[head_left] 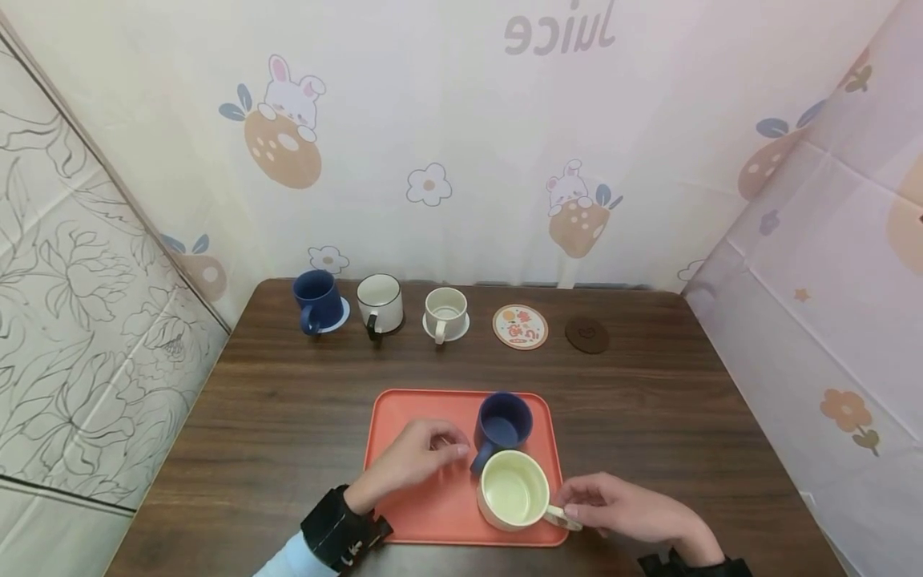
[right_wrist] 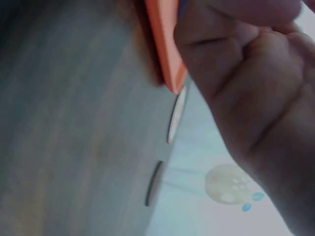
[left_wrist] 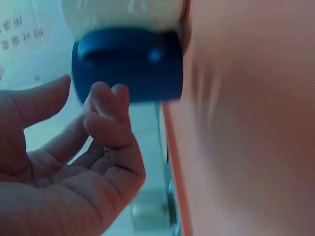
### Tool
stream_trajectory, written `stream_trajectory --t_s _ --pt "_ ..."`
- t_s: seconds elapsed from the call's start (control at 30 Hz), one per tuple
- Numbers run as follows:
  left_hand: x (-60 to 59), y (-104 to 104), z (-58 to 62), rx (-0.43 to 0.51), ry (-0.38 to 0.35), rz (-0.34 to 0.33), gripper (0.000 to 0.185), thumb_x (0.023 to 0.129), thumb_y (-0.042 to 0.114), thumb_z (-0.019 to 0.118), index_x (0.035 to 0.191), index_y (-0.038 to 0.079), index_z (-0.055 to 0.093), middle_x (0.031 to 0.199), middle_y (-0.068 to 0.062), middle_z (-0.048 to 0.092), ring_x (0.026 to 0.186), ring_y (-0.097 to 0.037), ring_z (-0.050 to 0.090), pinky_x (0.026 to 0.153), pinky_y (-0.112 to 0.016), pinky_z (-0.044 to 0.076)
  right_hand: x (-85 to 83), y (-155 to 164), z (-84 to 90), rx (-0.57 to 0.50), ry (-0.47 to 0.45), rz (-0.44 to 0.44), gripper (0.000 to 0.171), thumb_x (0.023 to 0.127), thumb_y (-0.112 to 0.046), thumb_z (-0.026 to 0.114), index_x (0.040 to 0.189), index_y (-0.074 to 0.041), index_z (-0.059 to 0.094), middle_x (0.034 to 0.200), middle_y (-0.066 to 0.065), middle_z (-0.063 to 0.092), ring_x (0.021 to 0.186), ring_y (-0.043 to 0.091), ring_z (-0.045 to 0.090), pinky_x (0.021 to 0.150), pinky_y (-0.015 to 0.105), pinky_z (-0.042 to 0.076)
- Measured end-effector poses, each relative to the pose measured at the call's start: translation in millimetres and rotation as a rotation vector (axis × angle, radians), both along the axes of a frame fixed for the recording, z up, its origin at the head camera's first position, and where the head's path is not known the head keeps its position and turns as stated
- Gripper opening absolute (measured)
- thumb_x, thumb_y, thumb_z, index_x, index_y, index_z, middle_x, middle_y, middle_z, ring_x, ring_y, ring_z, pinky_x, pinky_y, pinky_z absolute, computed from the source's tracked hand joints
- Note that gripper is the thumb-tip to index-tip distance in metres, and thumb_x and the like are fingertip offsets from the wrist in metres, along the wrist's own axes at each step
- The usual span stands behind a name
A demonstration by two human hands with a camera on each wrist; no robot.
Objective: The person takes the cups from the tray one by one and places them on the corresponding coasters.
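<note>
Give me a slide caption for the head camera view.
Right hand pinches the cream mug handle on an orange tray; left hand nears the blue mug.

Bare table (head_left: 303, 417) between tray (head_left: 404, 401) and back-row mugs (head_left: 380, 303).

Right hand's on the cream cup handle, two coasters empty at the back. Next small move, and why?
Probably lift the cream cup straight up off the orange tray: the right hand already pinches its handle, it sits close against the blue cup, and the left hand hovers beside that one without holding it.
</note>
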State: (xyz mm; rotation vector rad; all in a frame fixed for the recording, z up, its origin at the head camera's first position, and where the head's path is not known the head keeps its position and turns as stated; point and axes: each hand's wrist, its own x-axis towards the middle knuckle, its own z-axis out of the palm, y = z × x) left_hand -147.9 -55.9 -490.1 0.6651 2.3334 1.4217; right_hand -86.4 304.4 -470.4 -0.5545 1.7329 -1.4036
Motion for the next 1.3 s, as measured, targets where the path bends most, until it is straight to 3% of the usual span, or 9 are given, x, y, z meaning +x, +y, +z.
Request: stream_trajectory --t_s 0.13,0.27,0.4,0.47,0.57,0.67,0.8,0.9,1.3 --pt "1.4 -15 0.1 -0.083 0.145 0.126 0.013 0.101 0.016 0.074 0.110 0.008 0.077 0.101 0.004 0.070 0.088 -0.015 0.063 0.077 -0.034 0.053 2.6 0 -12.0 -0.046 -0.024 0.024 0.028 0.113 -0.008 0.044 0.116 0.008 0.067 0.090 0.015 0.066 0.061 0.015 0.044 0.054 0.021 0.038" --pt "-0.7 -38 0.3 -0.316 0.326 0.391 0.033 0.094 0.011 0.081 0.126 0.007 0.073 0.117 -0.010 0.065 0.103 -0.028 0.061 0.086 -0.047 0.053 4.1 0 -18.9 -0.110 -0.050 0.029 0.032 0.115 -0.006 0.037 0.116 0.012 0.063 0.103 0.033 0.064 0.058 0.032 0.034 0.050 0.024 0.033" --pt "-0.5 -61 -1.3 -0.500 0.220 0.516 0.062 0.092 0.014 0.083 0.148 0.006 0.059 0.135 -0.023 0.058 0.121 -0.041 0.057 0.095 -0.060 0.051 6.4 -2 -19.0 -0.142 -0.071 0.015 0.036 0.116 -0.007 0.030 0.118 0.015 0.059 0.102 0.037 0.059 0.057 0.039 0.028 0.046 0.030 0.029" --pt "1.0 -69 -3.0 -0.520 0.145 0.492 0.065 0.094 0.015 0.080 0.152 0.004 0.053 0.136 -0.026 0.058 0.120 -0.043 0.059 0.093 -0.062 0.052 7.5 -4 -17.3 -0.152 -0.074 0.008 0.036 0.116 -0.007 0.030 0.117 0.016 0.058 0.100 0.039 0.056 0.055 0.037 0.026 0.045 0.032 0.026" --pt "3.9 -74 -7.9 -0.490 0.051 0.448 0.068 0.095 0.014 0.079 0.154 0.000 0.048 0.120 -0.021 0.065 0.098 -0.034 0.066 0.079 -0.051 0.057 8.7 -6 -16.1 -0.163 -0.076 -0.004 0.035 0.116 -0.006 0.031 0.117 0.017 0.057 0.097 0.041 0.052 0.055 0.029 0.032 0.047 0.030 0.028" --pt "5.5 -76 -12.9 -0.467 0.004 0.414 0.072 0.094 0.012 0.080 0.155 -0.001 0.046 0.096 -0.010 0.063 0.072 -0.020 0.058 0.062 -0.037 0.050 9.1 -6 -17.1 -0.178 -0.080 -0.013 0.034 0.115 -0.005 0.032 0.118 0.018 0.057 0.095 0.042 0.049 0.067 0.019 0.047 0.057 0.028 0.037" --pt "6.5 -77 -17.5 -0.490 -0.017 0.391 0.073 0.096 0.012 0.077 0.159 0.000 0.041 0.078 -0.006 0.058 0.059 -0.017 0.055 0.057 -0.035 0.045 8.6 -8 -19.7 -0.170 -0.098 -0.024 0.035 0.116 -0.007 0.033 0.118 0.018 0.057 0.092 0.038 0.054 0.061 0.023 0.043 0.053 0.029 0.035" --pt "6.5 -78 -18.5 -0.493 -0.025 0.374 0.075 0.097 0.011 0.075 0.161 0.000 0.037 0.070 -0.004 0.053 0.055 -0.017 0.053 0.055 -0.034 0.043 9.2 -10 -18.8 -0.136 -0.101 -0.029 0.035 0.116 -0.009 0.034 0.117 0.017 0.058 0.090 0.035 0.058 0.049 0.028 0.028 0.041 0.028 0.026" --pt "5.7 -80 -18.6 -0.423 -0.079 0.361 0.078 0.098 0.008 0.072 0.164 0.002 0.031 0.067 -0.004 0.055 0.052 -0.017 0.056 0.054 -0.034 0.043 10.7 -10 -17.0 -0.140 -0.116 -0.031 0.034 0.115 -0.009 0.040 0.113 0.019 0.059 0.086 0.046 0.048 0.040 0.020 0.025 0.038 0.022 0.027"
